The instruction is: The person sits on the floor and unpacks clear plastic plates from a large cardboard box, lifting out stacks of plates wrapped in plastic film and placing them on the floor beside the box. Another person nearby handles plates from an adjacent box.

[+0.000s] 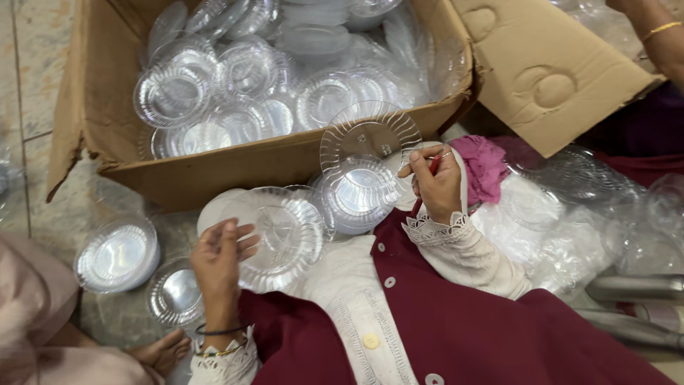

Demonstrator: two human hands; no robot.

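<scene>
Fingers (239, 239) of the left hand (217, 264) were curled around the near edge of a clear plastic plate (285, 232), thumb on top, gripping it flat over the lap. Right-hand fingers (420, 160) were pinched shut on a thin red tool (435, 163), possibly a pen or blade; which one could not be told. Its tip sat at the rim of a stack of clear plates (360, 192) just left of those fingers, with one more plate (370, 132) tilted up behind the stack.

Head view, progress: beyond both hands, an open cardboard box (214, 167) held many loose clear plates, so I judged most of the work was left. Two small nested stacks (117, 255) stood on the stone floor (43, 78) left of the left hand, apparently set aside as done. Crumpled clear wrapping (563, 235) lay to the right of the right hand (438, 187).

Pose: left wrist bent inward, palm facing the plate, bangles at the cuff. Right wrist was raised, lace cuff showing, back of the hand toward the camera. Another person's arm (659, 36) showed at the far right, well apart from both hands.
</scene>
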